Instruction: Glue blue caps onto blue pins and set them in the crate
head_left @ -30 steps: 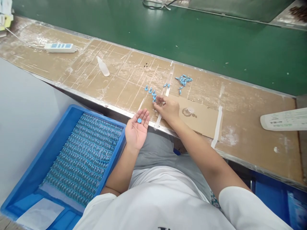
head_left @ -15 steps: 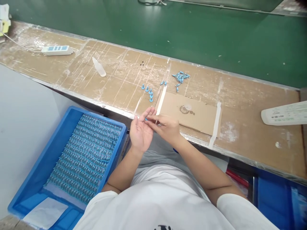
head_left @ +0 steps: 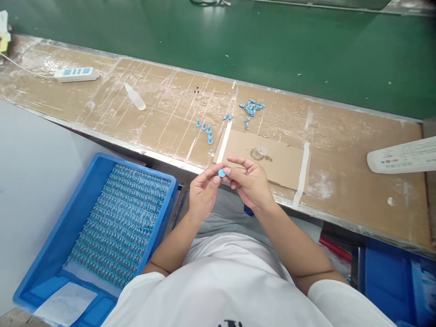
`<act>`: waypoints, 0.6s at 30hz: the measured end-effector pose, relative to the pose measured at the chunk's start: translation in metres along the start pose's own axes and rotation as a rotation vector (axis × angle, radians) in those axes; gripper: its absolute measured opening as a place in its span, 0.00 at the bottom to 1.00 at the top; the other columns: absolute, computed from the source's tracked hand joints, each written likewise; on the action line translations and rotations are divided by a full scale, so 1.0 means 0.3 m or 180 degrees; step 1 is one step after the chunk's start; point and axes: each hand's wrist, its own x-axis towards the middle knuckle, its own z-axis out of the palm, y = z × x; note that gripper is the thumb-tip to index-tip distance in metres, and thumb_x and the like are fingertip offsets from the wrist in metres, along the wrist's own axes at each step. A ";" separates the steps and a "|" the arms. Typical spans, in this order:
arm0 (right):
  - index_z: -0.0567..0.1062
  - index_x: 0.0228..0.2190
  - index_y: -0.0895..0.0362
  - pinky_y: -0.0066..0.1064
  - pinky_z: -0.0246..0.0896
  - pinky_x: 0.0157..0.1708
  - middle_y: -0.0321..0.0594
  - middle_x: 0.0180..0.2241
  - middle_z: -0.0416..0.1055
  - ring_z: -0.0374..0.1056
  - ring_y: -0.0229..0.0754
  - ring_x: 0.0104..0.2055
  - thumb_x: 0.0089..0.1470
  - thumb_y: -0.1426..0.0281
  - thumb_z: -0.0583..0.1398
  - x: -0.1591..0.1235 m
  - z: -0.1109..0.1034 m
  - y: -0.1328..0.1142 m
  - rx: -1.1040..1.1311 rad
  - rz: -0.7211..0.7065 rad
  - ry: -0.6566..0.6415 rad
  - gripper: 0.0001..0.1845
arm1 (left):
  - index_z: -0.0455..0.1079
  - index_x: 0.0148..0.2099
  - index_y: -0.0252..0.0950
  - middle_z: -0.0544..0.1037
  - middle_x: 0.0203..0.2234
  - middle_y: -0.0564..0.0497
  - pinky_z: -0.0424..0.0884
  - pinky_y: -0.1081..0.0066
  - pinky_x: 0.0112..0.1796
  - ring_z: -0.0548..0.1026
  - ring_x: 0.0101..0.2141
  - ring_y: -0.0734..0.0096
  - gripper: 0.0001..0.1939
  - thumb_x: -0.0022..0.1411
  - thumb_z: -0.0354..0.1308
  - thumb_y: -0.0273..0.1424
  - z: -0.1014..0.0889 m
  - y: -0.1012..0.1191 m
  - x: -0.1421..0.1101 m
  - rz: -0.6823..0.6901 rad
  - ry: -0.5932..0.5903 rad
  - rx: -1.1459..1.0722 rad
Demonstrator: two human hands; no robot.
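Between my two hands, at the front edge of the workbench, is a small blue round-based part (head_left: 221, 173) with its flat disc face showing. My right hand (head_left: 255, 184) pinches it from the right between thumb and index finger. On the other side, my left hand (head_left: 203, 195) has its fingertips and thumb closed at the disc's edge. The rest of the part is hidden by fingers. Beyond the hands, several blue parts (head_left: 210, 141) stand upright on their round bases. A loose pile of blue pieces (head_left: 252, 108) lies farther back.
A cardboard sheet (head_left: 286, 163) bears a small clear cup (head_left: 261, 152). A white dropper bottle (head_left: 135, 97) and a power strip (head_left: 76, 74) lie to the left, a large white bottle (head_left: 402, 156) at right. Below left, a blue bin (head_left: 51, 254) holds rows of blue parts.
My left hand has turned from an open palm to fingers closed at the part. My right hand has shifted slightly right, and the blue disc now faces up into view.
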 end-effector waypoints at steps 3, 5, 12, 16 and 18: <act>0.78 0.38 0.57 0.21 0.61 0.17 0.36 0.24 0.78 0.74 0.38 0.24 0.34 0.69 0.75 -0.016 -0.003 0.005 0.0087 0.0133 -0.0016 0.25 | 0.79 0.46 0.42 0.80 0.44 0.47 0.72 0.69 0.47 0.76 0.45 0.66 0.14 0.56 0.67 0.33 -0.012 -0.027 0.006 0.0231 0.0052 0.0215; 0.78 0.37 0.56 0.21 0.61 0.18 0.35 0.24 0.78 0.74 0.37 0.24 0.34 0.69 0.75 -0.024 -0.004 0.014 0.0134 0.0119 -0.0018 0.24 | 0.80 0.45 0.43 0.80 0.42 0.47 0.73 0.70 0.44 0.77 0.44 0.66 0.13 0.55 0.67 0.34 -0.012 -0.037 0.008 0.0343 0.0045 0.0256; 0.78 0.39 0.55 0.27 0.67 0.23 0.37 0.24 0.79 0.75 0.41 0.25 0.40 0.64 0.73 -0.089 0.001 -0.016 -0.0996 -0.0698 0.0160 0.23 | 0.80 0.43 0.42 0.81 0.37 0.49 0.73 0.73 0.38 0.77 0.37 0.73 0.11 0.56 0.67 0.36 0.016 -0.042 0.010 0.0106 0.0029 -0.0239; 0.80 0.34 0.55 0.29 0.66 0.23 0.38 0.23 0.78 0.73 0.40 0.24 0.48 0.62 0.69 -0.103 -0.020 -0.122 -0.2193 -0.1684 0.0531 0.13 | 0.79 0.43 0.41 0.80 0.35 0.51 0.73 0.75 0.40 0.77 0.36 0.76 0.12 0.55 0.68 0.35 0.029 -0.031 0.029 -0.0247 0.0054 -0.0655; 0.80 0.32 0.56 0.29 0.66 0.25 0.39 0.24 0.78 0.73 0.41 0.26 0.51 0.61 0.66 -0.048 -0.055 -0.192 -0.2678 -0.2053 0.0862 0.11 | 0.78 0.44 0.42 0.79 0.35 0.53 0.73 0.76 0.39 0.77 0.35 0.79 0.12 0.56 0.68 0.33 0.026 -0.028 0.038 -0.0350 0.0114 -0.0775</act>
